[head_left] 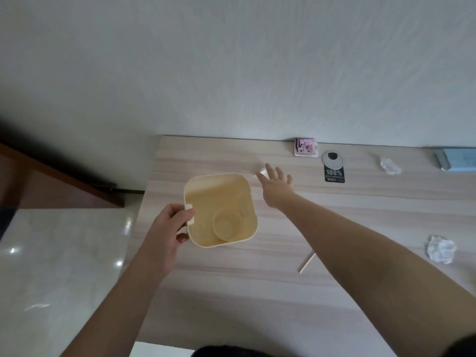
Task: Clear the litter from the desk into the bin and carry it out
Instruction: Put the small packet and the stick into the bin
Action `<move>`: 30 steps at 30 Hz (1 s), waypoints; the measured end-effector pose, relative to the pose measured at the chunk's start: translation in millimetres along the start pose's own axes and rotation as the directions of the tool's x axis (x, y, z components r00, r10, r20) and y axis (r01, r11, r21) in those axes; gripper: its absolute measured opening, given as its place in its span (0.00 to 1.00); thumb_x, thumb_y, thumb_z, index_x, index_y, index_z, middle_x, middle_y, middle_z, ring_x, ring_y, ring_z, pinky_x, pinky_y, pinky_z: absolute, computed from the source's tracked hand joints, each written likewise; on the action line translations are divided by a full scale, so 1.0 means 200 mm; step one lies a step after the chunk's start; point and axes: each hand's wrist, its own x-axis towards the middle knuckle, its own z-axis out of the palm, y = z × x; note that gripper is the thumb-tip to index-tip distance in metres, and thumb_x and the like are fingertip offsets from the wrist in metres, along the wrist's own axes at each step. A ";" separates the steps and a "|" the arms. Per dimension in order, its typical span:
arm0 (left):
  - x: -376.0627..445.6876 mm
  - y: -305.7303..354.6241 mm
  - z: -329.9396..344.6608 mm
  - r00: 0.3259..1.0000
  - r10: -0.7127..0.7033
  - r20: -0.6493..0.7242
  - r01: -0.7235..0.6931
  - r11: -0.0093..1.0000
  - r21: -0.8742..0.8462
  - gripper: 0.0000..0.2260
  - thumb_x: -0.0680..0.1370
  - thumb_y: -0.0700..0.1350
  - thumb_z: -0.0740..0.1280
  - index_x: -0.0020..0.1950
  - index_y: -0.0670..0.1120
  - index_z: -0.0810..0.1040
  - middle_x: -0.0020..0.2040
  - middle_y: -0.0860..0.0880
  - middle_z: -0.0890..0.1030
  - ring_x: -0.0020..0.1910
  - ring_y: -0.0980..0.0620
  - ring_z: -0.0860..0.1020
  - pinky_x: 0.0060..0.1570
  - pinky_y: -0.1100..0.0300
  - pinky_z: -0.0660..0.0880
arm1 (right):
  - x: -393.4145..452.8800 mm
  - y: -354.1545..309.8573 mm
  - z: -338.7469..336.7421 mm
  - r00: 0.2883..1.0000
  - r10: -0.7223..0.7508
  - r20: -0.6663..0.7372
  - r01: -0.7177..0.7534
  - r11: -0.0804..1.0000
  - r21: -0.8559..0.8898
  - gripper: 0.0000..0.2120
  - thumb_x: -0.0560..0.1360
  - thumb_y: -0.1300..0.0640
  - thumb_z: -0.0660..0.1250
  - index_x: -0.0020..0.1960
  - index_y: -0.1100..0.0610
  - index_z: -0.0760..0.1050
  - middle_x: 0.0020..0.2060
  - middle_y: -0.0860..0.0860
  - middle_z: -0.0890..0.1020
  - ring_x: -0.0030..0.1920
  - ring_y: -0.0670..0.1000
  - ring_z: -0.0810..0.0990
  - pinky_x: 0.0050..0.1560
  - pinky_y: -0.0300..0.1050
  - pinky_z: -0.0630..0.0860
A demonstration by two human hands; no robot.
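Early stage, judging by what lies about. The yellow bin (220, 210) stands on the bench (283, 292) near its left edge, upright, mouth open to the camera. Inside it shows one clear cup (228, 224) lying at the bottom; nothing else visible in there. Most litter is not yet cleared.

Left hand (168, 228) is closed around the bin's side handle, fingers curled, steadying it. Right hand (277, 182) is stretched forward past the bin's far right corner, fingers spread and empty, fingertips at a small white scrap (263, 172); whether they touch it I cannot tell.

Count on the bench:
- crumpled paper balls: 2, a far paper ball (390, 166) near the wall, a near paper ball (440, 249) at right
- small white scrap: 1, at the right fingertips
- thin stick (306, 262): 1, lying loose between bin and near ball
- black tag with a round disc (333, 166): 1
- pink packet (305, 147): 1, against the wall
- blue object (457, 161): 1, cut off by the right edge, unclear what it is

Left to do, as I judge: scrap, two balls, stick into the bin, maybe tag and packet; then carry the bin out.
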 end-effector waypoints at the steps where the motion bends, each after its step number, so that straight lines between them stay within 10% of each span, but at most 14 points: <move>1: 0.00 -0.01 0.00 1.000 0.006 -0.011 -0.006 1.000 0.000 0.07 0.70 0.45 0.69 0.44 0.46 0.74 0.33 0.54 0.79 0.32 0.57 0.77 0.39 0.54 0.70 | 0.02 0.00 0.01 1.000 -0.017 0.010 0.018 0.999 -0.032 0.35 0.75 0.67 0.54 0.77 0.47 0.49 0.78 0.52 0.41 0.77 0.58 0.42 0.74 0.63 0.44; 16: 0.04 -0.08 0.20 0.994 -0.093 -0.056 0.093 0.996 -0.001 0.10 0.66 0.47 0.70 0.44 0.46 0.75 0.35 0.53 0.79 0.36 0.53 0.75 0.36 0.56 0.66 | -0.06 0.20 0.13 0.971 -0.075 -0.226 0.102 0.989 0.108 0.19 0.77 0.64 0.59 0.67 0.62 0.69 0.66 0.58 0.72 0.62 0.59 0.73 0.62 0.52 0.67; 30: 0.19 -0.09 0.37 0.995 -0.104 -0.002 0.104 0.995 -0.002 0.17 0.62 0.52 0.73 0.46 0.47 0.76 0.38 0.52 0.81 0.38 0.54 0.76 0.43 0.51 0.67 | 0.19 0.53 -0.14 0.961 0.097 -0.257 -0.063 0.988 0.139 0.26 0.77 0.54 0.59 0.72 0.62 0.60 0.72 0.56 0.63 0.73 0.57 0.61 0.69 0.56 0.59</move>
